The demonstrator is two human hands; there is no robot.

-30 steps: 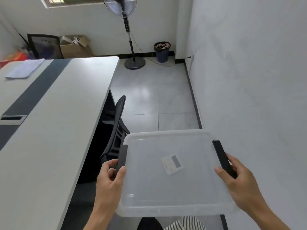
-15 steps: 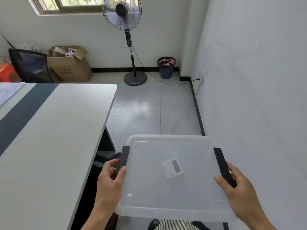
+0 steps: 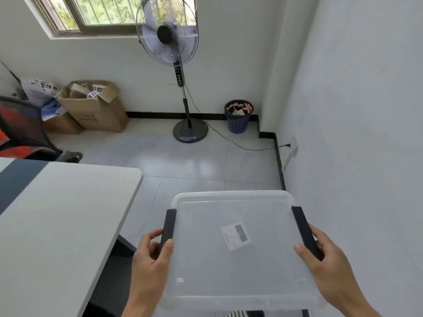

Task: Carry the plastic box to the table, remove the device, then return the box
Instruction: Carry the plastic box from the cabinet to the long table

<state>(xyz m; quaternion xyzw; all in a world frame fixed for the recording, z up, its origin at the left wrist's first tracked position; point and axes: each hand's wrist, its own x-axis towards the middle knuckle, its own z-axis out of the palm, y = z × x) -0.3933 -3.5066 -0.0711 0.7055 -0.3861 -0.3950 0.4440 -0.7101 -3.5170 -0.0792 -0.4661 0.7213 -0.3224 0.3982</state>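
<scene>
I carry the lidded plastic box (image 3: 235,245) level before me, left hand (image 3: 151,259) and right hand (image 3: 329,259) each closed round a black side latch, with the table (image 3: 57,213) lying just beside my left hand.

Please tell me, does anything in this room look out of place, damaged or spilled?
Nothing looks spilled or damaged. The plastic box is level, lid on, held by the left hand and right hand at its black side latches. Only the cardboard box by the far wall looks untidy, overfilled with papers.
</scene>
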